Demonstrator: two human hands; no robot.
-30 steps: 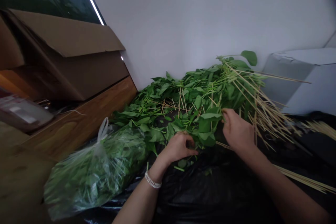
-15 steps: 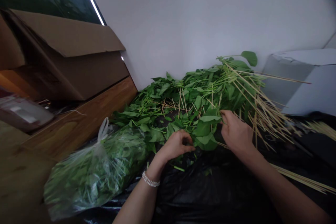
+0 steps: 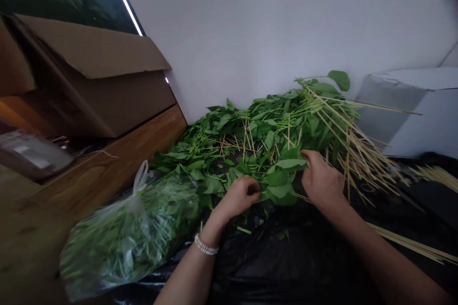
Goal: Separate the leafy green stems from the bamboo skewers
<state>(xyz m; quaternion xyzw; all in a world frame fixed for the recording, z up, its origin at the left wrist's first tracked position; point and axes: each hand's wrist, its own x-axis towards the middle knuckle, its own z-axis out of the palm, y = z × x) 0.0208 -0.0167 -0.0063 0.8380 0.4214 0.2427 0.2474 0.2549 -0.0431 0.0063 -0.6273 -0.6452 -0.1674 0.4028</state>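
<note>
My left hand point(image 3: 242, 196), with a beaded bracelet on its wrist, is closed in a pinch at the edge of a green leaf point(image 3: 282, 191). To its right, my right hand point(image 3: 324, 182) has its fingers closed on a leafy green sprig point(image 3: 286, 164), whose leaves hang between the two hands. A thin stick end shows just below my right hand; whether it belongs to the sprig I cannot tell. Behind both hands lies a heap of leafy greens point(image 3: 222, 121), with many thin wooden sticks point(image 3: 365, 157) joined to bunches on its right side.
A tied clear plastic bag point(image 3: 132, 233) full of greens sits at the left. Black plastic sheeting point(image 3: 286, 257) covers the near surface. Loose sticks point(image 3: 411, 243) lie at right. An open cardboard box point(image 3: 107, 95) stands at left, a white box point(image 3: 415, 105) at right, against a white wall.
My left fingers have closed together at the leaf edge. The leaves at my right fingertips have shifted slightly; my right hand has hardly moved.
</note>
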